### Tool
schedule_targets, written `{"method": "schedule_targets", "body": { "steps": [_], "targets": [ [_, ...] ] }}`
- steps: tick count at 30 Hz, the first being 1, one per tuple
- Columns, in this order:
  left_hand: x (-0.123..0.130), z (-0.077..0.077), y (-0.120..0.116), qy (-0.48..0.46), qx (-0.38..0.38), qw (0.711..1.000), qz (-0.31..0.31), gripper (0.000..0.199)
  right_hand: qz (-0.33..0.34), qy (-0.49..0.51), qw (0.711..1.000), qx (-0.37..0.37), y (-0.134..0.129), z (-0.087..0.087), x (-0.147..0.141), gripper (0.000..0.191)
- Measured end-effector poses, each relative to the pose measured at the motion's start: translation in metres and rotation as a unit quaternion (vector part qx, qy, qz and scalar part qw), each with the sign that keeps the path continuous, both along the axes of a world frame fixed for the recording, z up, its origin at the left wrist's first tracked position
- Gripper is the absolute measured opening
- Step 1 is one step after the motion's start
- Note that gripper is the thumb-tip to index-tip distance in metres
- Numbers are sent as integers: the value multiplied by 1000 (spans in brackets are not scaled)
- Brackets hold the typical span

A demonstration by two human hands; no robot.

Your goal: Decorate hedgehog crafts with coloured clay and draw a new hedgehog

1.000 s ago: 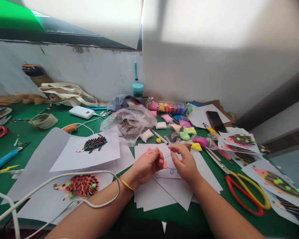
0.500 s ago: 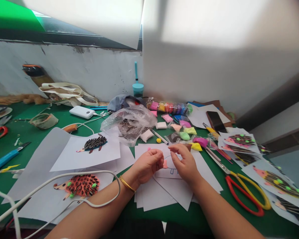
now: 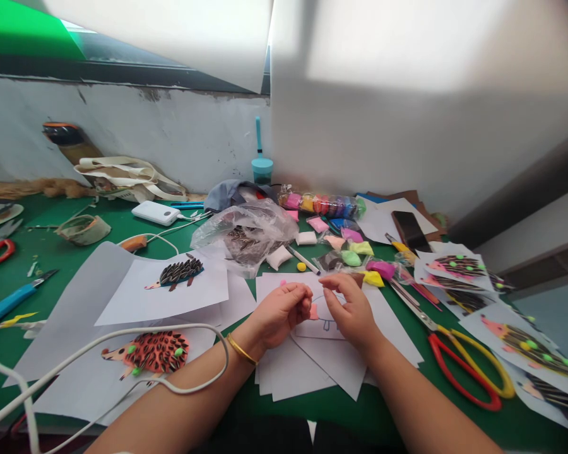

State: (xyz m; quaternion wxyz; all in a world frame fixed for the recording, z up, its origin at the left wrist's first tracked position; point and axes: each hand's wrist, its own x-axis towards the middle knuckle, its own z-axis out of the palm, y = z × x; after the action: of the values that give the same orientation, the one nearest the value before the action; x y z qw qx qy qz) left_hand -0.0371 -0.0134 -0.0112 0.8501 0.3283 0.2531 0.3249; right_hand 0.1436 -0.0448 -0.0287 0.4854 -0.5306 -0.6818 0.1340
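Observation:
A white sheet (image 3: 274,290) with a blue outline drawing (image 3: 330,325) and some pink clay (image 3: 314,311) on it lies between my hands. My left hand (image 3: 286,310) is curled over the sheet's left part, fingertips pressed together; whatever they may hold is too small to make out. To the right, my right hand (image 3: 350,309) hovers over the drawing with thumb and fingers apart and nothing visible between them. The two hands do not touch. More white sheets (image 3: 303,372) are under the drawing.
Red-and-yellow scissors (image 3: 468,362) lie right, beside finished hedgehog pictures (image 3: 525,337). Behind are clay packets (image 3: 331,241), a plastic bag of seeds (image 3: 248,236) and a marker (image 3: 303,260). A white cable (image 3: 123,331) crosses my left forearm; blue-handled cutters (image 3: 9,307) lie left.
My left hand's fingers have shifted very slightly. My right hand looks unmoved.

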Motion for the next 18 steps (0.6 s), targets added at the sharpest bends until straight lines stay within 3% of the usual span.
{"method": "schedule_targets", "body": {
  "steps": [6, 18],
  "targets": [
    [2, -1, -1, 3, -19, 1000, 20, 39, 4, 2, 1000, 2, 0, -1, 0, 16],
    [3, -1, -1, 60, 17, 998, 32, 43, 54, -4, 998, 39, -6, 6, -6, 14]
  ]
}}
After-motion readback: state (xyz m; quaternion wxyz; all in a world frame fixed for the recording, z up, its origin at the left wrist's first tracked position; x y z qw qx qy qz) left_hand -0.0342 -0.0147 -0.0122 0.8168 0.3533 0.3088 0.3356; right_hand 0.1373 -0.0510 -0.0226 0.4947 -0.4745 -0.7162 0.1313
